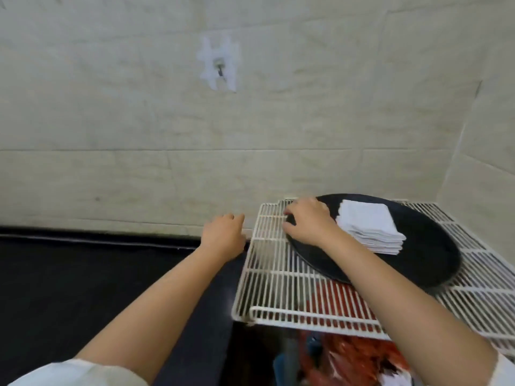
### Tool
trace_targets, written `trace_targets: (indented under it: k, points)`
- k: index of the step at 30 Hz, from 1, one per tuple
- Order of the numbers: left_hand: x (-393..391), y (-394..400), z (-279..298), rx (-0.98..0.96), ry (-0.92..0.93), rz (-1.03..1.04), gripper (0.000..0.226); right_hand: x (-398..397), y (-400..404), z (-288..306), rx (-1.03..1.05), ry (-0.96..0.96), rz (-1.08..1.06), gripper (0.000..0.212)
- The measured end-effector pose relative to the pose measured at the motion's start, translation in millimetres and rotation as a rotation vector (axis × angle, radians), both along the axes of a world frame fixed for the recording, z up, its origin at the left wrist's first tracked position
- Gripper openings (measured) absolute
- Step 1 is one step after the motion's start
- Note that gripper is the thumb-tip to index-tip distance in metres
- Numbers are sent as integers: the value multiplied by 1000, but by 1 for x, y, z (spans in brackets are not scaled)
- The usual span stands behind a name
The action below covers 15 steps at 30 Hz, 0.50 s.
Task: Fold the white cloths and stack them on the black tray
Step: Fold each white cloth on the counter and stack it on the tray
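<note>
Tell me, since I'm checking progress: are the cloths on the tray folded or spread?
Folded: the white cloths sit as a neat square stack, layered edges visible, on the black tray.

— From my remote seat, what sort of place am I looking into?

— I'd call it a kitchen or a back room of an eatery. I see a wall of large pale tiles with a small metal hook stuck on by a clear adhesive pad.

— Anything else that says so?

— A dark counter runs along the wall foot. Beside it a white wire rack, the sort of shelf found in a fridge, lies flat with a round black tray of folded white cloths on it. Under the rack I make out red packaging, too blurred for me to read.
</note>
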<state>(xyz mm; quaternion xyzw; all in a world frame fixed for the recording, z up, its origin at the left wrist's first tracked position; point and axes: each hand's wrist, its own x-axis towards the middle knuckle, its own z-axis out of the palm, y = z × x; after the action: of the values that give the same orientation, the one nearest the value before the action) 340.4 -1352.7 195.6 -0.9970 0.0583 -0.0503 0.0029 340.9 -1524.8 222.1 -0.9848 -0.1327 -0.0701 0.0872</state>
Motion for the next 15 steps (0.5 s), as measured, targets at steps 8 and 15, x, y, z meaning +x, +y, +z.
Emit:
trace_targets:
  k: [8,15]
  points:
    - [-136,266,26,-22,-185,396,39,-56,260,6,110,-38,371,43]
    - [-254,456,19,14,-225,763,45,-118,491,7,124,-31,726,48]
